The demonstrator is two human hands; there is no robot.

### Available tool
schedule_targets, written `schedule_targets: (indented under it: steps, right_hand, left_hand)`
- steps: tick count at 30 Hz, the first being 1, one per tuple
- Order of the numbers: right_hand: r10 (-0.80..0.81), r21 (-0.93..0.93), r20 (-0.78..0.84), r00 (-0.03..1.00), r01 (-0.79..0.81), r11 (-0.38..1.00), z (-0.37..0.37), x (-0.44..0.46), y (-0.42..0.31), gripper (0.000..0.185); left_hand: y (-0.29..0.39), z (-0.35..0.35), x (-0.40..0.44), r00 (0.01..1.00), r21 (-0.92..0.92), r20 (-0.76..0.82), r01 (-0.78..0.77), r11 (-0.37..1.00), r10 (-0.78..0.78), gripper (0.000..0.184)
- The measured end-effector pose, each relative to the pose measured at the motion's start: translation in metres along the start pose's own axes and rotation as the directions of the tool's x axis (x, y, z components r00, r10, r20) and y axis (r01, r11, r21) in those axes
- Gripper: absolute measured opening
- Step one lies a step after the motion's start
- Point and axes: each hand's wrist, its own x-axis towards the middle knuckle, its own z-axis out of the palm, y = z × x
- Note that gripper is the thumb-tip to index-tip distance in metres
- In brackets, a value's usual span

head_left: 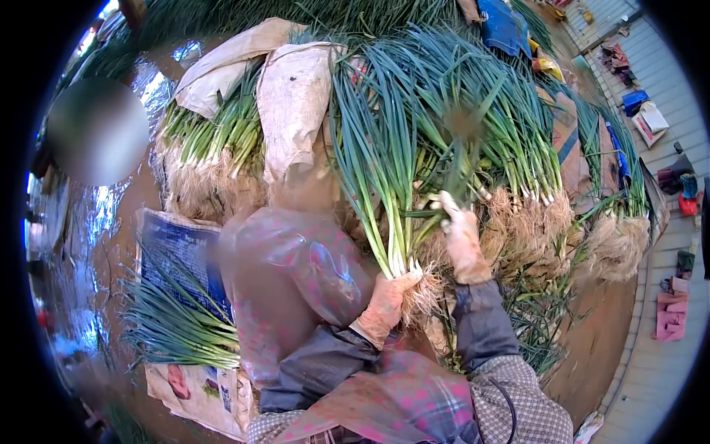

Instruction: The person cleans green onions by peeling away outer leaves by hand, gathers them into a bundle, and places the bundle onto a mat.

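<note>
A bunch of green onions (396,214) stands upright before me, its long green tops fanning up and its roots hanging down. My left hand (386,302), in a pale muddy glove, is closed around the white stems just above the roots (423,294). To the right of the bunch is my right hand (462,235), gloved too, with fingers pointing up and curled in. Its fingers pinch a leaf (423,214) that sticks out sideways from the stems. Some of the leaves just above this hand are blurred.
Heaps of unpeeled green onions (525,140) with shaggy roots lie ahead, partly under pale sacks (296,103). At left, trimmed onions (181,325) rest on a printed sack (185,240). Leaf scraps (543,318) litter the ground at right, beside a corrugated wall (669,296).
</note>
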Motion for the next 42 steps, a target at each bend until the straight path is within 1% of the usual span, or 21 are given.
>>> schedule_targets:
  steps: [2, 3, 4, 6, 10, 12, 14, 20, 24, 25, 27, 29, 30, 31, 32, 33, 35, 36, 39, 40, 42]
  right_hand:
    - [-0.046, 0.107, -0.064, 0.997, 0.053, 0.993, -0.025, -0.012, 0.018, 0.029]
    - [-0.287, -0.088, -0.044, 0.957, 0.283, 0.955, -0.034, -0.025, 0.023, 0.027]
    - [-0.114, 0.253, -0.051, 0.992, 0.123, 0.96, -0.047, -0.034, 0.025, 0.027]
    - [-0.276, 0.07, -0.071, 0.958, 0.281, 0.957, -0.065, -0.061, 0.031, 0.027]
    - [-0.224, 0.361, -0.29, 0.93, 0.323, 0.875, -0.072, -0.098, 0.041, 0.027]
    - [-0.138, 0.408, -0.301, 0.943, 0.259, 0.876, -0.073, -0.103, 0.039, 0.028]
    - [-0.073, 0.713, -0.193, 0.978, 0.191, 0.675, -0.077, -0.091, 0.042, 0.029]
    - [-0.024, 0.464, -0.399, 0.917, 0.224, 0.857, -0.076, -0.069, 0.042, 0.032]
    - [-0.11, 0.153, -0.727, 0.677, 0.317, 0.936, -0.127, -0.078, 0.039, 0.035]
    - [-0.151, 0.305, -0.711, 0.687, 0.494, 0.815, -0.171, -0.088, 0.046, 0.034]
    - [-0.157, 0.119, -0.863, 0.481, 0.494, 0.861, -0.226, -0.123, 0.037, 0.038]
    - [-0.218, -0.041, -0.867, 0.449, 0.372, 0.927, -0.25, -0.169, 0.039, 0.043]
    - [-0.076, 0.037, -0.868, 0.49, 0.218, 0.975, -0.32, -0.171, 0.081, 0.052]
    - [0.183, -0.112, -0.862, 0.473, -0.53, 0.841, -0.346, -0.182, 0.093, 0.057]
    - [0.096, -0.576, -0.782, 0.617, -0.772, 0.27, -0.361, -0.184, 0.121, 0.061]
    - [0.103, -0.778, -0.626, 0.773, -0.611, -0.143, -0.31, -0.191, 0.102, 0.066]
    - [0.262, -0.879, -0.442, 0.858, -0.473, 0.067, -0.232, -0.152, 0.065, 0.058]
    - [0.089, -0.538, -0.193, 0.977, -0.181, 0.823, -0.172, -0.151, 0.042, 0.069]
    - [0.03, -0.629, 0.268, 0.963, 0.152, 0.763, -0.074, -0.067, 0.023, 0.064]
    - [-0.062, -0.471, 0.364, 0.929, 0.241, 0.849, -0.049, -0.039, 0.033, 0.063]
    - [0.068, -0.483, 0.443, 0.894, 0.175, 0.858, -0.014, -0.006, 0.013, 0.042]
  left_hand:
    - [0.004, 0.007, -0.002, 0.999, -0.11, -0.04, 0.001, 0.994, -0.005, 0.023]
    - [0.004, 0.002, 0.001, 0.999, -0.103, -0.035, 0.025, 0.994, -0.028, 0.022]
    - [0.003, 0.001, 0.002, 0.999, -0.101, -0.036, 0.036, 0.994, -0.04, 0.022]
    - [0.011, 0.011, 0.004, 0.993, -0.279, -0.039, 0.096, 0.955, -0.111, 0.021]
    - [0.0, 0.0, 0.007, 0.991, -0.199, 0.067, 0.13, 0.971, -0.119, 0.031]
    - [-0.004, -0.006, 0.009, 0.982, -0.194, 0.078, 0.183, 0.964, -0.17, 0.035]
    - [-0.003, -0.007, 0.01, 0.944, -0.326, 0.155, 0.327, 0.887, -0.292, 0.037]
    - [0.006, -0.002, -0.004, 0.919, -0.012, 0.127, 0.377, 0.926, -0.372, 0.027]
    - [-0.01, -0.002, 0.0, 0.952, -0.078, 0.157, 0.277, 0.958, -0.262, 0.025]
    - [-0.01, -0.002, 0.001, 0.948, -0.136, 0.188, 0.284, 0.949, -0.257, 0.025]
    - [0.015, 0.028, -0.02, 0.949, -0.196, 0.196, 0.284, 0.939, -0.246, 0.025]
    - [0.013, 0.022, -0.018, 0.947, -0.223, 0.214, 0.286, 0.932, -0.24, 0.025]
    - [0.008, 0.017, -0.012, 0.943, -0.112, 0.27, 0.234, 0.966, -0.197, 0.026]
    - [0.003, 0.013, -0.009, 0.929, 0.001, 0.33, 0.176, 0.984, -0.167, 0.028]
    - [0.0, 0.014, -0.008, 0.926, -0.005, 0.339, 0.182, 0.983, -0.17, 0.028]
    - [-0.003, 0.016, -0.006, 0.948, 0.0, 0.254, 0.198, 0.98, -0.192, 0.025]
    - [-0.012, 0.008, -0.003, 0.964, 0.084, 0.182, 0.18, 0.98, -0.193, 0.026]
    - [-0.013, 0.007, -0.002, 0.966, 0.095, 0.175, 0.178, 0.979, -0.192, 0.026]
    - [-0.012, 0.006, -0.002, 0.973, 0.339, 0.127, 0.139, 0.93, -0.192, 0.028]
    - [-0.013, 0.006, -0.003, 0.975, 0.345, 0.124, 0.132, 0.929, -0.184, 0.028]
    - [-0.012, 0.004, -0.006, 0.995, 0.438, 0.088, 0.01, 0.899, -0.054, 0.026]
